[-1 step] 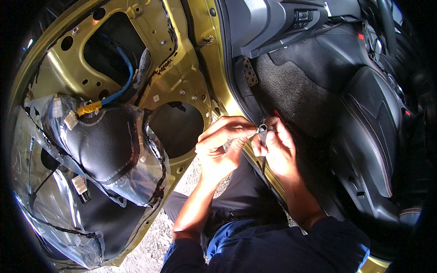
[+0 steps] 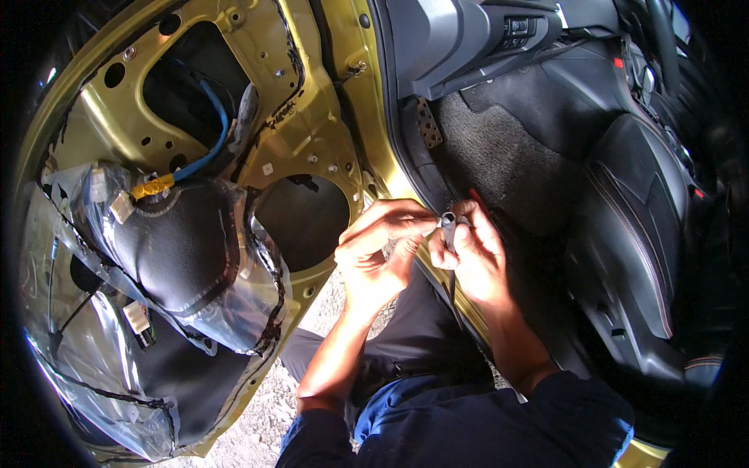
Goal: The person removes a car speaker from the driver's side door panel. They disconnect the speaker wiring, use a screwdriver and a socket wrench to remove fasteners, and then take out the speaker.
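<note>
My left hand (image 2: 378,246) is closed in a pinch, thumb and forefinger meeting beside the round end of a slim dark rod. A small pale bit shows at those fingertips, too small to name. The slim dark rod (image 2: 449,225) is in my right hand (image 2: 477,253), gripped between thumb and fingers. Its round end looks hollow and shiny at the rim, and a thin dark length runs down below the hand. Both hands are close together over the car's door sill (image 2: 433,273). Something red shows just behind the right fingers.
At left stands the open gold door (image 2: 253,168), its inner panel off, with torn clear plastic sheeting (image 2: 226,312), a blue cable (image 2: 218,117) with yellow tape and a white connector (image 2: 136,316). At right are a black seat (image 2: 636,226), grey floor carpet (image 2: 507,148) and a metal footrest (image 2: 428,125).
The round end of the dark rod has shifted very slightly up and left, with the right fingers. My left hand looks the same.
</note>
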Motion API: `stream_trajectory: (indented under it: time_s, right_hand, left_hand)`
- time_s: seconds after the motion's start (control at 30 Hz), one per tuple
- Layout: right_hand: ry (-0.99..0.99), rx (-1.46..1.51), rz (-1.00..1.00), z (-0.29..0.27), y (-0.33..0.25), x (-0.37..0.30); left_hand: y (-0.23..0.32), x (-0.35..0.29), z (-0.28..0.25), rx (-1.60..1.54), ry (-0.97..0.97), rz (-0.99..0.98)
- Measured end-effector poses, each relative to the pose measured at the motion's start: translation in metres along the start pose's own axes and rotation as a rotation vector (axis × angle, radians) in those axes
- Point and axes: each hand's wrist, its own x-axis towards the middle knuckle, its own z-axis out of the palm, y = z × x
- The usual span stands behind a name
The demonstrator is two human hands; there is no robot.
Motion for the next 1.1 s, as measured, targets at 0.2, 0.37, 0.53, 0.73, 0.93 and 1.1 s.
stream_trajectory:
  time_s: [0.2, 0.37, 0.53, 0.73, 0.93, 1.1]
  right_hand:
    - [0.01, 0.042, 0.024, 0.002, -0.001, -0.001]
    - [0.116, -0.01, -0.004, 0.002, 0.002, -0.002]
    - [0.151, 0.041, 0.06, -0.002, -0.001, -0.009]
    - [0.187, 0.082, -0.023, -0.011, -0.011, -0.018]
    - [0.16, -0.032, -0.055, -0.023, -0.022, -0.026]
    - [0.188, -0.245, -0.116, -0.032, -0.032, -0.03]
  left_hand:
    - [-0.009, 0.002, -0.002, -0.14, -0.002, -0.101]
    - [-0.004, 0.001, -0.005, -0.288, -0.018, -0.242]
    - [-0.014, -0.003, -0.002, -0.181, 0.033, -0.389]
    - [-0.051, -0.007, -0.002, 0.088, 0.111, -0.469]
    - [-0.086, -0.008, 0.001, 0.037, 0.158, -0.592]
    - [-0.099, -0.008, 0.026, -0.042, 0.047, -0.571]
